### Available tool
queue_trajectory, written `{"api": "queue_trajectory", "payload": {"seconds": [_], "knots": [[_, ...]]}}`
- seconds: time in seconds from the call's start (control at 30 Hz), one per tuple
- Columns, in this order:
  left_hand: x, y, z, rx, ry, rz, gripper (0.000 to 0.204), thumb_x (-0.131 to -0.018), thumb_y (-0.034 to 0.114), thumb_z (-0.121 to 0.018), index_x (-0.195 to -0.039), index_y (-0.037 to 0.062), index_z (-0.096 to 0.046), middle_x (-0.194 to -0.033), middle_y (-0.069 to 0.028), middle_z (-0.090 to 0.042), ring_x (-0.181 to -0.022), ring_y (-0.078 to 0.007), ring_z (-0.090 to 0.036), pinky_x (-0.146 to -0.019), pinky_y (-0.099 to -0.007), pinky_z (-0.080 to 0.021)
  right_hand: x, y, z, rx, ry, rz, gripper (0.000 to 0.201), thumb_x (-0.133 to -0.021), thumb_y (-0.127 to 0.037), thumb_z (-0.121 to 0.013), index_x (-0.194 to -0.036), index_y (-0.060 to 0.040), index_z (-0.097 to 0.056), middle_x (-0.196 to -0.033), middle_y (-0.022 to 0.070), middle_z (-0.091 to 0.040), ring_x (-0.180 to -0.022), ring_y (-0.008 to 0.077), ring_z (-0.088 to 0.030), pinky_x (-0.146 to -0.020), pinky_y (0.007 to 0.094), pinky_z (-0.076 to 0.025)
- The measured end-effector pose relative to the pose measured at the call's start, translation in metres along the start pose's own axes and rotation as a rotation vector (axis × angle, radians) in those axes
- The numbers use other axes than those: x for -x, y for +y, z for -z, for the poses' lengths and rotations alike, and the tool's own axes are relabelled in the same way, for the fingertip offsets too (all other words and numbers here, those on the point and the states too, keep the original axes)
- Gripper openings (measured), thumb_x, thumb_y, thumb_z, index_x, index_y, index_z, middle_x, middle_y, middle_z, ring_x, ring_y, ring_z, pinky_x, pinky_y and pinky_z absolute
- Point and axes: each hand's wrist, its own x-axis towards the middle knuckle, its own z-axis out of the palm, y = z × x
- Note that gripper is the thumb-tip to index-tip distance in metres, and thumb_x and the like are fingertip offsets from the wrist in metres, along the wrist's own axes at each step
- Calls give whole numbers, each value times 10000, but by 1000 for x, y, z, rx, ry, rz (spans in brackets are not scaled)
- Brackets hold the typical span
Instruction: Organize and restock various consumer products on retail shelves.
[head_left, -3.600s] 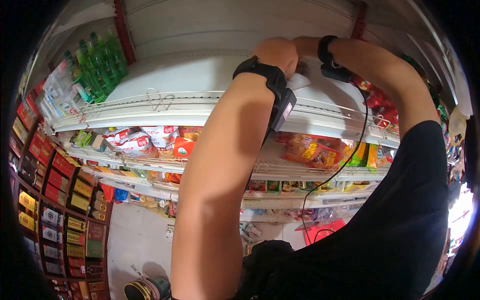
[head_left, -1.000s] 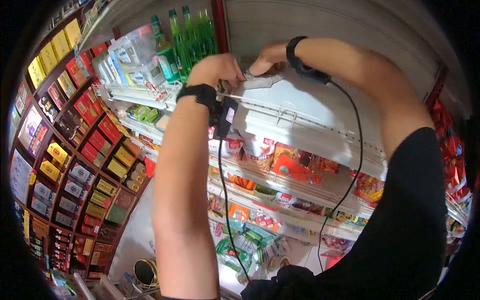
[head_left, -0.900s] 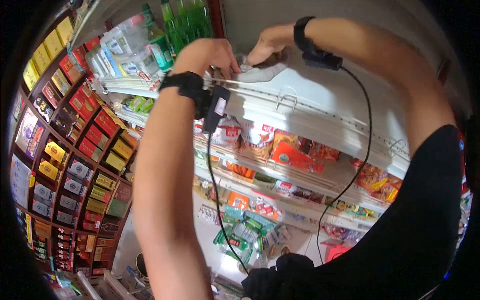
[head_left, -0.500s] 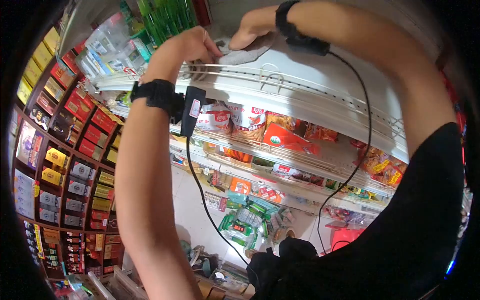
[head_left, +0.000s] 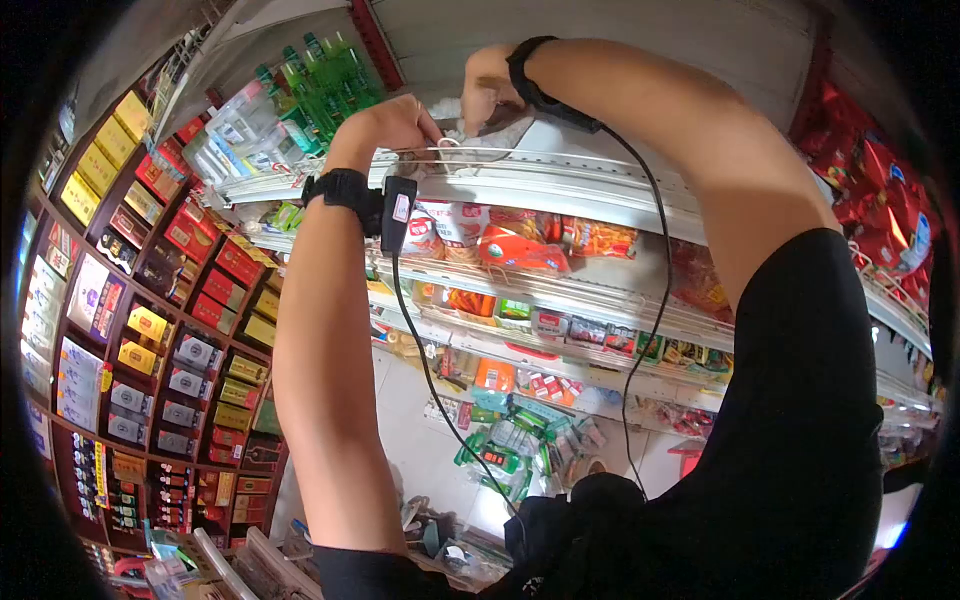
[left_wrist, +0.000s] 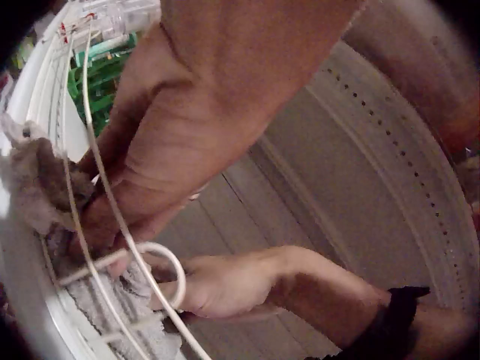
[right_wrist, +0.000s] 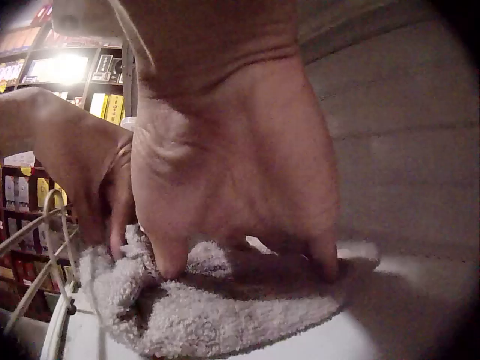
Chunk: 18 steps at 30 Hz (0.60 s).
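A grey terry cloth (right_wrist: 225,322) lies on the white top shelf, bunched near the front wire rail. My left hand (head_left: 388,126) grips its left end at the rail; part of the cloth (left_wrist: 45,187) bulges out past the wires in the left wrist view. From above, my right hand (right_wrist: 232,165) holds the cloth down against the shelf, thumb on the left and fingers dug into the folds. Both hands are close together, right hand (left_wrist: 232,285) farther in. Some fingertips are hidden in the cloth.
Green bottles (head_left: 325,85) and clear plastic containers (head_left: 240,130) stand left of my hands. A wire rail (head_left: 570,158) with loops edges the shelf. Snack bags (head_left: 520,245) fill the shelf below. Red bags (head_left: 870,170) are at the right. A black cable (head_left: 655,330) hangs from my right wrist.
Both hands and the cloth have moved left along the shelf, from its middle to near the green bottles. In the last half second my right hand has become more upright over the cloth.
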Motion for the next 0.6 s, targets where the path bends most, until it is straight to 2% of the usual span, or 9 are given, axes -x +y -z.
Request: {"api": "queue_trajectory", "payload": {"seconds": [0.03, 0.1, 0.13, 0.17, 0.23, 0.27, 0.37, 0.43, 0.6], "knots": [[1, 4, 2, 2, 0, 0, 337, -700, 92, -790, -1033, 136, -766, -922, -40, -748, -783, -146, -664, -717, -309, -526, -9, -1, 3, 1, -1, -1, 236, -759, -259, -760, -824, -36, -720, -662, 135, -627, -583, 265, -583, -545, 415, -466], [0, 38, 7, 193, -106, 27, 308, -738, 100, -756, -1045, 127, -763, -906, -24, -745, -774, -131, -656, -700, -303, -525, -3, 16, 5, 180, -207, -113, 372, -755, -268, -767, -1011, -9, -690, -854, 201, -671, -722, 319, -649, -640, 430, -534], [-1, 38, 6, 132, -114, 20, 311, -762, 101, -735, -1072, 123, -753, -918, -13, -738, -791, -115, -652, -704, -275, -526, 11, 19, 10, 146, -282, -57, 620, -795, -327, -738, -1291, -21, -530, -1195, 241, -596, -929, 348, -656, -814, 444, -558], [-11, 40, 4, 134, -118, 3, 311, -762, 101, -735, -1072, 123, -753, -918, -13, -738, -791, -115, -652, -704, -275, -526, 22, 27, 8, 143, -287, -75, 620, -795, -327, -738, -1291, -21, -530, -1195, 241, -596, -929, 348, -656, -814, 444, -558], [-14, 40, 10, 205, -186, -61, 332, -747, 89, -744, -1078, 121, -750, -948, -13, -734, -825, -112, -650, -738, -244, -522, 34, 26, 10, 256, -411, -172, 832, -808, -407, -730, -1443, -58, -323, -1399, 239, -435, -1073, 335, -611, -930, 441, -532], [-12, 49, 14, 237, -236, 58, 363, -705, 106, -775, -1067, 119, -752, -954, -10, -728, -843, -114, -642, -742, -247, -511, 47, 32, 12, 249, -404, -191, 832, -808, -407, -730, -1443, -58, -323, -1399, 239, -435, -1073, 335, -611, -930, 441, -532], [-22, 72, 18, -32, -282, 18, 396, -661, 128, -803, -1054, 132, -757, -933, 1, -727, -829, -134, -635, -728, -282, -508, 52, 45, 12, 306, -480, -217, 839, -828, -397, -735, -1454, -51, -295, -1424, 225, -397, -1104, 326, -593, -952, 433, -537], [-24, 83, 16, -54, -255, -5, 400, -649, 128, -806, -1046, 133, -757, -921, 3, -726, -832, -143, -637, -729, -293, -509, 39, 58, 9, 70, -702, -288, 806, -869, -336, -716, -1464, -36, -264, -1448, 218, -354, -1142, 323, -564, -977, 424, -539], [-48, 149, 2, -106, -191, -230, 397, -589, 108, -804, -979, 74, -736, -970, -50, -704, -853, -184, -633, -756, -335, -505, 91, 111, 5, 86, -644, -345, 784, -879, -219, -715, -1477, -39, -240, -1491, 210, -275, -1186, 324, -522, -987, 429, -545]]}}
